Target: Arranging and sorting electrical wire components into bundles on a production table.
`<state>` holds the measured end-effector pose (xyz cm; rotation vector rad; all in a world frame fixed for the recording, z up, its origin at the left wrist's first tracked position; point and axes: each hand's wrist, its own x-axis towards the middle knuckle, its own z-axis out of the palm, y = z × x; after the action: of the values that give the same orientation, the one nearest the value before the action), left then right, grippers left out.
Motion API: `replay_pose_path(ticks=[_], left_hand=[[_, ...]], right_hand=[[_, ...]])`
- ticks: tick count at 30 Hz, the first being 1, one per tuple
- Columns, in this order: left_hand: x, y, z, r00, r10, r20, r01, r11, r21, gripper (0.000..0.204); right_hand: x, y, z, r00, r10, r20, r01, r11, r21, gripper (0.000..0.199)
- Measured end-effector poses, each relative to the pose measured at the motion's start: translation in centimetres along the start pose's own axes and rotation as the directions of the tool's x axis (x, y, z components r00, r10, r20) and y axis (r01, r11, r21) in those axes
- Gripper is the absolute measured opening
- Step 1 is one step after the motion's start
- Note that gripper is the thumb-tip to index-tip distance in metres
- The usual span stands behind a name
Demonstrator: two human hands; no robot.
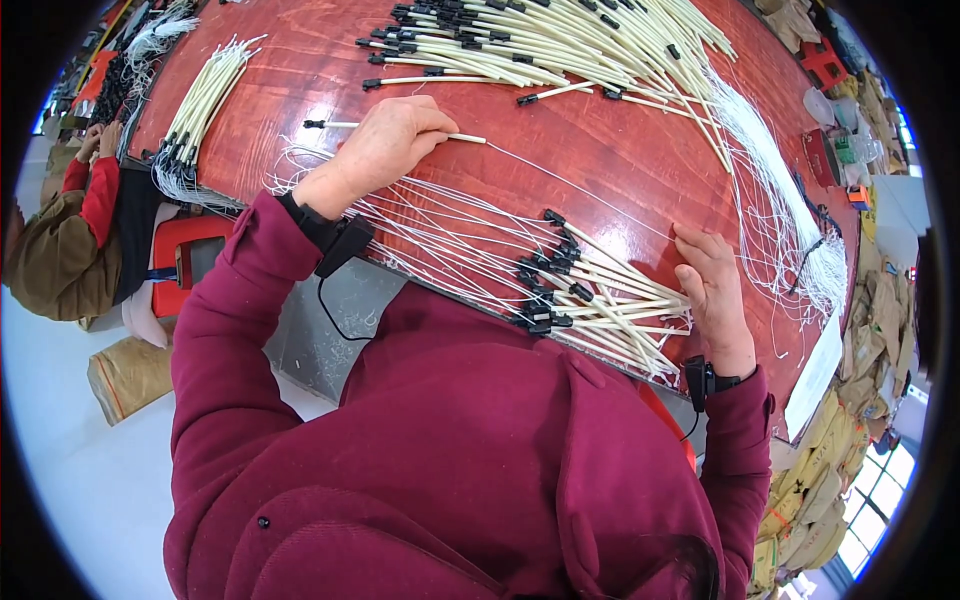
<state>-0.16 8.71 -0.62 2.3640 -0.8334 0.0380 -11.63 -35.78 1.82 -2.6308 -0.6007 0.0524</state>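
My left hand (385, 145) is closed around a thin cream tube (467, 138) over the table. A black end piece (314, 124) sticks out to its left. From the tube's right end a fine white cord (580, 188) runs taut down to my right hand (712, 280), whose fingertips pinch it. Below, near the table's front edge, lies a heap of similar cream tubes (625, 310) with black ends. Their loose white cords (430, 225) spread leftward, passing beneath my left wrist.
A big pile of cream tubes (560, 55) covers the far side of the red table (310, 60), its white cords (790, 215) hanging rightward. A smaller bundle (212, 95) lies at far left. Another person (75, 235) sits beyond, near a red stool (185, 255). Sacks (810, 490) stand at right.
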Motion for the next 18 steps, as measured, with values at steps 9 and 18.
replay_pose_path(ticks=[9,18], left_hand=[[0.09,0.24,0.20,0.999,0.012,0.030,-0.013,0.999,0.031,0.016],[0.51,0.51,0.23,0.997,0.063,0.043,-0.066,0.993,0.094,0.016]], right_hand=[[0.14,-0.44,0.07,1.000,-0.003,0.005,0.003,0.999,-0.049,0.057],[0.28,-0.39,-0.07,1.000,0.004,0.016,-0.003,0.998,-0.064,0.058]])
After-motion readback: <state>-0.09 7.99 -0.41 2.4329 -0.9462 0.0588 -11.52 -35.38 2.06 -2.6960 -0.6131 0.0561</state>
